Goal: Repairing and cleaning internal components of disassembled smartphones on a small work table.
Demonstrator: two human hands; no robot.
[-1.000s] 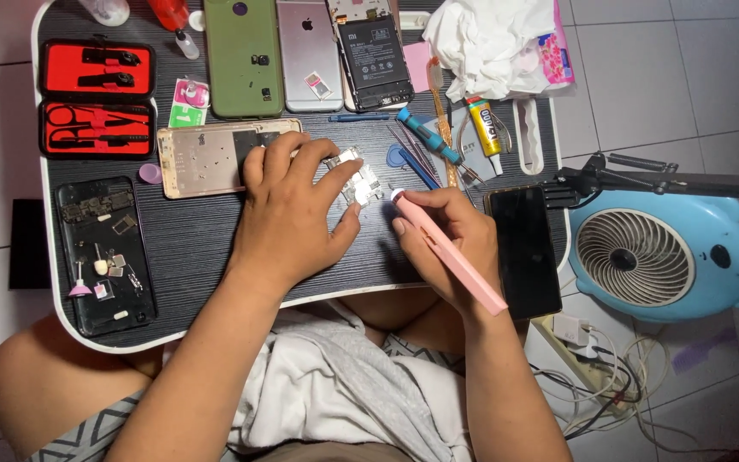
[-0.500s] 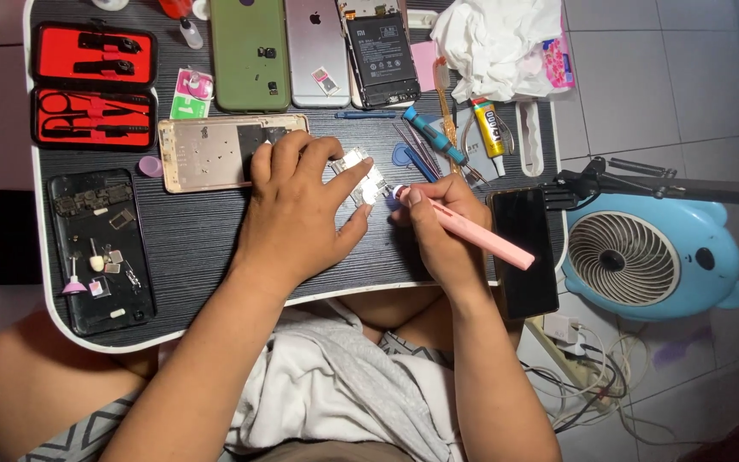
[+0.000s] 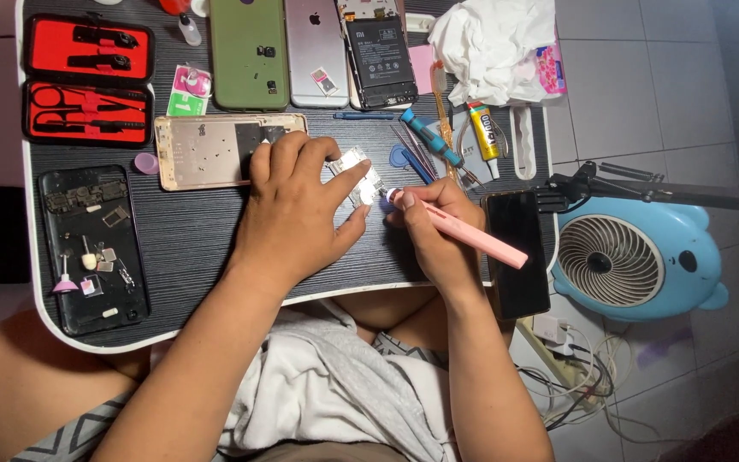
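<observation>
My left hand presses a small silvery metal part onto the black lap table, thumb and fingers pinching its edges. My right hand holds a pink pen-shaped tool, whose tip touches the right edge of the metal part. A gold phone frame lies just left of my left hand. A blue screwdriver and thin tweezers lie just beyond my hands.
Red tool cases, a green phone, a silver phone, an opened phone, white cloth and a glue tube line the far edge. A dismantled black phone lies left, another dark phone right. A blue fan stands on the floor.
The pink tool has tilted flatter and its tip has come up against the metal part. My left hand keeps hold of the part.
</observation>
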